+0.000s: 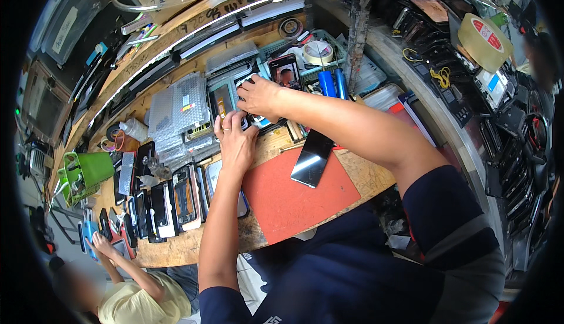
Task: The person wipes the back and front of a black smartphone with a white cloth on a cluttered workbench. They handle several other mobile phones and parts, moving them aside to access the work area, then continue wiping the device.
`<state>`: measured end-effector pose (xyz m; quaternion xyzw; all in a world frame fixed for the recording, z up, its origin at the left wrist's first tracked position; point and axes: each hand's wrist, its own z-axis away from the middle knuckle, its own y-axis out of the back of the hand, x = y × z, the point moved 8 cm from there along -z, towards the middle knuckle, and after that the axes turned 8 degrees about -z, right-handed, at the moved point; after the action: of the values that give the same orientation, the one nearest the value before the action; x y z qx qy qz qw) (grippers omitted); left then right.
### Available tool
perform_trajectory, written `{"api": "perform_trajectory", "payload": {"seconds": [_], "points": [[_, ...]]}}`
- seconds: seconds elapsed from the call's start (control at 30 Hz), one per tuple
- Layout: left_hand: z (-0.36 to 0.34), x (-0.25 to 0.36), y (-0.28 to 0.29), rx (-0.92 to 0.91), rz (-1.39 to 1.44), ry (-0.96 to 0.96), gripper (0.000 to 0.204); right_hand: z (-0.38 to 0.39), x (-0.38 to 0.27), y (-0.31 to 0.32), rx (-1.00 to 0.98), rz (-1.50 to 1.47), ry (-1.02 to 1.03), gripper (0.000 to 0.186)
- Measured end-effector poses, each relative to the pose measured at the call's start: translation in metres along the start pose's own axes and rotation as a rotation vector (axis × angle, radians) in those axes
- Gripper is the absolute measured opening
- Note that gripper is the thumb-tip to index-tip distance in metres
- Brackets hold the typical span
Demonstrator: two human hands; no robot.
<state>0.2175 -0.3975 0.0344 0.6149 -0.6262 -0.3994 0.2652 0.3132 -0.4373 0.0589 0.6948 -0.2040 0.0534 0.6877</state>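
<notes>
My left hand [236,142] rests its bent, separated fingers at the near edge of a stack of trays and phone parts [221,99]. Just beyond it, my right hand [252,96] curls its fingers over that stack; what they hold is partly hidden. A dark phone [312,158] lies at an angle on the red mat [279,206], below my right forearm. Bubble-wrapped packs [176,103] sit left of my hands, and an opened phone [285,71] sits behind my right hand.
Standing phones [165,206] line the bench's front left, beside a green bin [83,174]. A blue tool [326,86] and tape [317,51] are behind. Dark devices and a large tape roll [482,39] fill the right shelf. A co-worker [150,300] works at lower left.
</notes>
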Motion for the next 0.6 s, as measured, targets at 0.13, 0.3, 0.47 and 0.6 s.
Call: {"api": "perform_trajectory", "payload": {"seconds": [0.13, 0.3, 0.47, 0.6], "points": [[0.001, 0.002, 0.001, 0.022, 0.014, 0.003, 0.009, -0.001, -0.004, 0.001, -0.004, 0.018, 0.001, 0.071], [0.002, 0.000, 0.002, 0.023, 0.017, -0.003, 0.010, 0.001, 0.002, 0.002, -0.047, -0.045, -0.029, 0.073], [0.004, 0.003, 0.000, 0.004, -0.024, -0.046, 0.011, -0.006, -0.001, -0.009, -0.110, -0.011, -0.064, 0.067], [0.004, 0.005, 0.001, 0.010, 0.001, -0.061, 0.011, -0.014, 0.000, -0.024, -0.177, -0.051, -0.102, 0.056]]}}
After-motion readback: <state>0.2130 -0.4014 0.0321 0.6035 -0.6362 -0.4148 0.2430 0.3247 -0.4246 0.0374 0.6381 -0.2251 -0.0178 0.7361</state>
